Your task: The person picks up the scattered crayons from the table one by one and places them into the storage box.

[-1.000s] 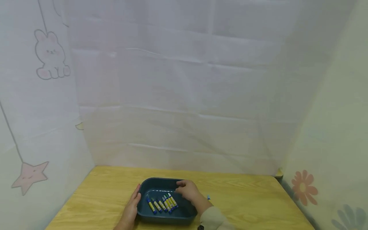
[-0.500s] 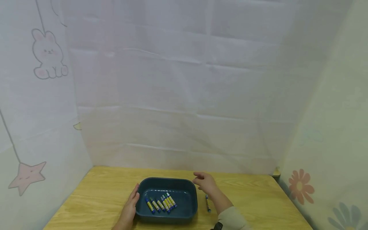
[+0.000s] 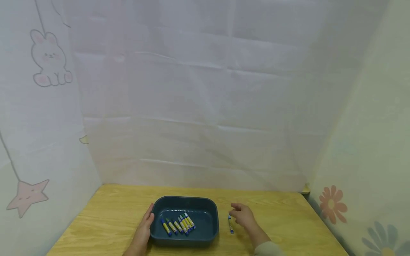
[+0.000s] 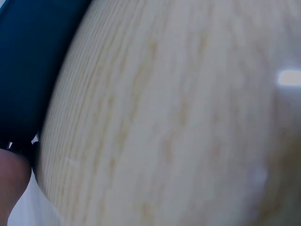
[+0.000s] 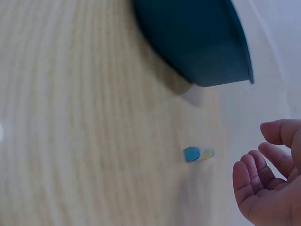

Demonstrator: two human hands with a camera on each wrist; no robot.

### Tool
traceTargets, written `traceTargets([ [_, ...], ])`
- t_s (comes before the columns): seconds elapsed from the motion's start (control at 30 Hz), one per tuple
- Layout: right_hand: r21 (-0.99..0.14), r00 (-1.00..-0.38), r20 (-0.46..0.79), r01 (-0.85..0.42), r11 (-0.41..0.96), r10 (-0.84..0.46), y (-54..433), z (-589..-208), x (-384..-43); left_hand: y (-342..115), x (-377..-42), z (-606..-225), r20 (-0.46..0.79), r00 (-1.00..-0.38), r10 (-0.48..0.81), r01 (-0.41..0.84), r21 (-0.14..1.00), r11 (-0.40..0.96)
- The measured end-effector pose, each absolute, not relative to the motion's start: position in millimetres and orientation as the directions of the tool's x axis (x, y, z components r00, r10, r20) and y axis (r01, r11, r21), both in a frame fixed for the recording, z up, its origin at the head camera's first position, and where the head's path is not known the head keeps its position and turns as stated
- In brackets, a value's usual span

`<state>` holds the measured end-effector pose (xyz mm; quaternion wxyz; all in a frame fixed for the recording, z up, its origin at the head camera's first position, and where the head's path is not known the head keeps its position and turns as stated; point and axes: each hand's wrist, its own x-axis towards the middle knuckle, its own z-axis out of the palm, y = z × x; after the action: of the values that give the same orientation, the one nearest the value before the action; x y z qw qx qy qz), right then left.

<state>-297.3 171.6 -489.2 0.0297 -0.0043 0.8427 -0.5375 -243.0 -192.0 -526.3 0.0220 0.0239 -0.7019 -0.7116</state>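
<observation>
A dark teal rectangular basin (image 3: 184, 243) stands on the table, with several yellow-and-blue crayons (image 3: 177, 226) lying side by side on its floor. My left hand (image 3: 144, 227) rests along the outside of its left wall, fingers extended. To the right of the basin a single crayon (image 3: 231, 226) lies on the wood. Just above and right of this crayon hovers my right hand (image 3: 244, 216), holding nothing. In the right wrist view the loosely bent fingers (image 5: 242, 181) are apart from the crayon (image 5: 198, 154), whose blue end faces the camera.
The wood-grain table (image 3: 282, 220) reaches back to a pale hanging sheet (image 3: 192, 106). Side panels with a bunny, a star (image 3: 29, 195) and flowers (image 3: 333, 204) flank it. In the left wrist view, the basin's outer wall (image 4: 33, 61) rises beside the tabletop.
My right hand has moved from over the basin out to the right, then down beside the single crayon. The left hand stays at the basin's left wall.
</observation>
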Motion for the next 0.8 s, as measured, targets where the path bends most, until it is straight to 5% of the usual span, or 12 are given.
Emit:
traceTargets([
  [0.8, -0.803, -0.993, -0.089, 0.115, 0.585, 0.074, 155.4, -522.2, -288.2, -193.0, -243.4, -526.2, -0.016, -0.998, -0.056, -0.014, 0.999, -0.044],
])
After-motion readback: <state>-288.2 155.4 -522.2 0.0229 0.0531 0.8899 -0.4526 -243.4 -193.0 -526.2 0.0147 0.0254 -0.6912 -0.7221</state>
